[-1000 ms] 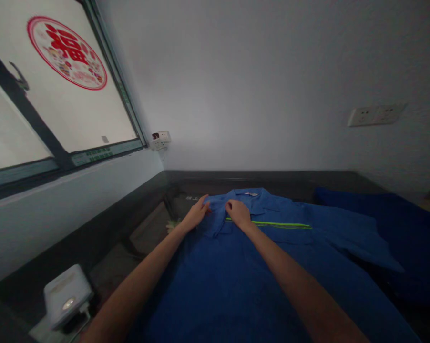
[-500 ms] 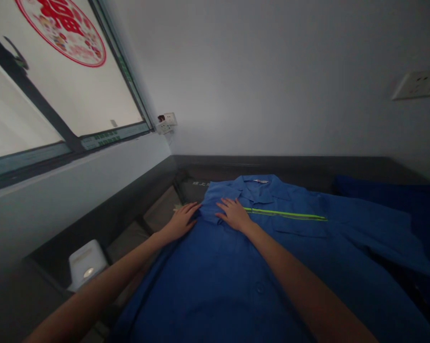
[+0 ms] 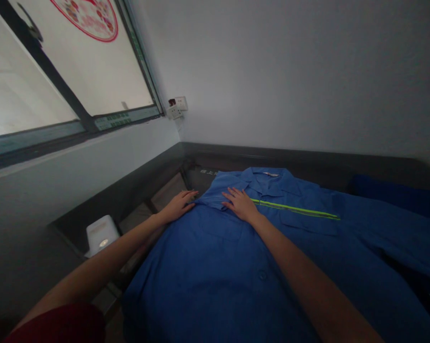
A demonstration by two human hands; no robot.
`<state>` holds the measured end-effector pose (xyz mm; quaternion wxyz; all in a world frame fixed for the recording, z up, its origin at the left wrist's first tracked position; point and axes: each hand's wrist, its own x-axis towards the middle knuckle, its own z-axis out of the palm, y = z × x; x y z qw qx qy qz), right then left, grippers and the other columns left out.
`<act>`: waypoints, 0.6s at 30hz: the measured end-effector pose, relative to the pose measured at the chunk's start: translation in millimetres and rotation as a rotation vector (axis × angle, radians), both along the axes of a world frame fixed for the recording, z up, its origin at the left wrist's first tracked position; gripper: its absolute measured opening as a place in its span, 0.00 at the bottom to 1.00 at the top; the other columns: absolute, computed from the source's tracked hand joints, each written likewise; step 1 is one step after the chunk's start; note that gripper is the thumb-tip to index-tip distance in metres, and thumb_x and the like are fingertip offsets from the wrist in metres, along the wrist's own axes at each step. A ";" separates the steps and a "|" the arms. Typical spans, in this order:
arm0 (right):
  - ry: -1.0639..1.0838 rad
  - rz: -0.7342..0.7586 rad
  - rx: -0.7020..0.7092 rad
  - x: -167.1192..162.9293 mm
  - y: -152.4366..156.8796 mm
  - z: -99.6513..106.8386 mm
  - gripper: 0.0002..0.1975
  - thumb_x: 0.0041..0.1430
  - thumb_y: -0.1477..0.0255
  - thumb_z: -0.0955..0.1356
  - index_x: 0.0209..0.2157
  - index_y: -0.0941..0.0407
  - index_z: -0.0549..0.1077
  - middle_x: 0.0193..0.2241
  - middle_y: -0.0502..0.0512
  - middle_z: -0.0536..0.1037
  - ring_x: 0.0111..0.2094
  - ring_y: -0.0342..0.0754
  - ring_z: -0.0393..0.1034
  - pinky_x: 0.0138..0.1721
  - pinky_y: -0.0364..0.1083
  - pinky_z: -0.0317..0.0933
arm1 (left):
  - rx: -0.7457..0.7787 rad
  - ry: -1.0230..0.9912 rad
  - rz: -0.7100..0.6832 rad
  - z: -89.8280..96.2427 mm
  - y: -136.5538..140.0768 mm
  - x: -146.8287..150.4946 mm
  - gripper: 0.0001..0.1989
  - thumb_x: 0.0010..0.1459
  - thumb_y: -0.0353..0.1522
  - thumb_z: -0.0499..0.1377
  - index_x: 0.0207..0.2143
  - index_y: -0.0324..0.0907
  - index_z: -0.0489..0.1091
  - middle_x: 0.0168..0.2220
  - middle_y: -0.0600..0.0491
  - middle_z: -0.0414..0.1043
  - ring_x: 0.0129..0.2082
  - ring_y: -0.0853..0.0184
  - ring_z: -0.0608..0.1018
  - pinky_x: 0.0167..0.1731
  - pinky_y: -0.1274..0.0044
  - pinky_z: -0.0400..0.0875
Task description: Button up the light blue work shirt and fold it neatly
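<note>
A blue work shirt [image 3: 215, 252] lies spread out in front of me, its collar at the far side and a bright yellow-green stripe across the chest. One sleeve stretches off to the right. At the shirt's left edge is my left hand [image 3: 179, 206], fingers stretched out and touching the cloth, where the fabric bunches in small folds. My right hand [image 3: 240, 204] lies flat with fingers spread on the chest, just left of the stripe. A button shows low on the front.
Left of the shirt stand a white box-like object [image 3: 102, 234] and a grey-brown chair-like surface [image 3: 168, 190]. Dark blue cloth [image 3: 390, 188] lies at the far right. A dark ledge [image 3: 308, 159] runs along the wall, with sockets [image 3: 177, 107] in the corner beside the window [image 3: 104, 81].
The view has shifted, and a red sleeve now shows at lower left. The cloth by my left hand is drawn into a narrower fold. My right hand stays on the chest.
</note>
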<state>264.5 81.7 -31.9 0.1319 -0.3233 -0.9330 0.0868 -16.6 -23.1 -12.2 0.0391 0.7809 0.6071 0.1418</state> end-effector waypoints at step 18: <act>0.004 -0.008 0.003 -0.8 2.7 -4.1 0.30 0.65 0.53 0.53 0.62 0.55 0.58 0.62 0.60 0.59 0.64 0.57 0.49 0.61 0.60 0.45 | -0.233 0.185 -0.095 9.2 -71.2 21.4 0.28 0.66 0.45 0.40 0.66 0.50 0.42 0.68 0.51 0.40 0.67 0.61 0.43 0.64 0.60 0.38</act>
